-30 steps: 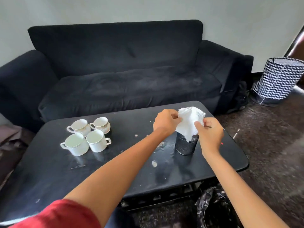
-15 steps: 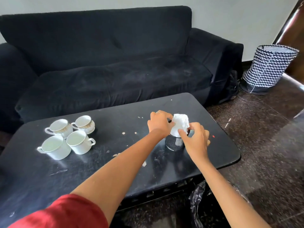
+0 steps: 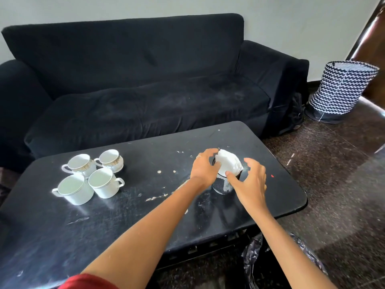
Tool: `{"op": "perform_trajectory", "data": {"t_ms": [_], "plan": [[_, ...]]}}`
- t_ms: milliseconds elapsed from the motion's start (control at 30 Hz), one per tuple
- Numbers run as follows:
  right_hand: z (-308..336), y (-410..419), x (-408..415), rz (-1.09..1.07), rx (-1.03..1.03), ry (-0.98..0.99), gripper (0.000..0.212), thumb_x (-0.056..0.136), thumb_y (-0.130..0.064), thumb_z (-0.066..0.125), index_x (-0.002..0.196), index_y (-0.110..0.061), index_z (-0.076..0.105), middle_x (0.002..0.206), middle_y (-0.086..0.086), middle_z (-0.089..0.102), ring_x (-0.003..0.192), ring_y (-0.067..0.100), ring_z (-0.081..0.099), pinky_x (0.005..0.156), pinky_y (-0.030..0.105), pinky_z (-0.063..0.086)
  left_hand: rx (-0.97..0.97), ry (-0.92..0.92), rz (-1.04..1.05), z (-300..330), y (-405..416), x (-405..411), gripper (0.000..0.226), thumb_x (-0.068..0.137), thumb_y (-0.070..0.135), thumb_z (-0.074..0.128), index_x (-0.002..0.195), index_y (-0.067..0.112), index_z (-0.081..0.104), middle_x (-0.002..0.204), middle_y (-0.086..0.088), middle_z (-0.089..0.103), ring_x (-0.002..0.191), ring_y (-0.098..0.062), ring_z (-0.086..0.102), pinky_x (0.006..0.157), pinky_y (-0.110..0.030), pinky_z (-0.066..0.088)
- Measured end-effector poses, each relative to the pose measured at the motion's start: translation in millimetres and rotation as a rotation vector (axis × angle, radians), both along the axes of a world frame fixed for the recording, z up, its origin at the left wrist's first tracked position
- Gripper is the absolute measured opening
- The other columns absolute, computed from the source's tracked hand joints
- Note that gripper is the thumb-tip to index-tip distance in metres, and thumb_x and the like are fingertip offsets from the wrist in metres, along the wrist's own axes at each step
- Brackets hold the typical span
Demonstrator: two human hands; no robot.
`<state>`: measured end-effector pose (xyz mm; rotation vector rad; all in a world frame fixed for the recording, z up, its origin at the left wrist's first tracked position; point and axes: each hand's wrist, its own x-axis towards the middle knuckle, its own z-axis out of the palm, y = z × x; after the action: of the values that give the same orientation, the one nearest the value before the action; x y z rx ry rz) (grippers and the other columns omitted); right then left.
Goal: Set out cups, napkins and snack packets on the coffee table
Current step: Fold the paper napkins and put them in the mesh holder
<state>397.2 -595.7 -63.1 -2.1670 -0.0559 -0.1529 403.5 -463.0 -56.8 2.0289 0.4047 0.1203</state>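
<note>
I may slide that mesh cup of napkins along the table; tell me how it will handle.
The mesh cup looks light and narrow-based, so a high push could tip it. The napkins bulge above its rim, soft and loosely stuffed, and would probably crumple or pull out if gripped.

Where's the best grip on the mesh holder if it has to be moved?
Grip the mesh holder round its lower wall, coming from the right side. It stands upright, the napkins fill its mouth, and the left hand crowds its left.
</note>
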Motion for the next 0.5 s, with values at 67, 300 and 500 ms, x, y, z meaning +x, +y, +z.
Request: {"op": "perform_trajectory", "data": {"t_ms": [67,300,500], "plan": [[0.6,-4.9,1.4,0.069,0.040,0.035,0.073,0.073,-0.026,0.077,0.134,-0.019,0.038,0.136,0.001,0.036,0.130,0.022,0.036,0.106,0.048,0.033,-0.092,-0.043,0.093,-6.7,-6.8,-11.2,0.044,0.093,0.016,0.052,0.136,0.025,0.044,0.131,0.002,0.047,0.121,-0.018,0.050,0.103,-0.034,0.041],[1.2,-11.7,10.9,0.318,-0.070,0.089,0.092,0.072,-0.019,0.078,0.145,-0.021,0.022,0.149,-0.003,0.023,0.140,0.016,0.021,0.113,0.040,0.026,-0.021,-0.133,0.194,-27.7,-39.4,-53.2,0.049,0.094,0.014,0.045,0.142,0.023,0.038,0.142,0.008,0.042,0.129,-0.011,0.041,0.099,-0.019,0.031],[3.3,-4.9,21.9,0.370,-0.057,0.193,0.100,0.074,-0.017,0.077,0.150,-0.020,0.012,0.155,-0.002,0.019,0.142,0.017,0.020,0.109,0.031,0.027,-0.054,-0.110,0.079,-24.0,-54.4,-66.2,0.065,0.088,0.008,0.041,0.140,0.045,0.030,0.094,0.015,0.059,0.081,-0.010,0.050,0.068,-0.012,0.040]]}}
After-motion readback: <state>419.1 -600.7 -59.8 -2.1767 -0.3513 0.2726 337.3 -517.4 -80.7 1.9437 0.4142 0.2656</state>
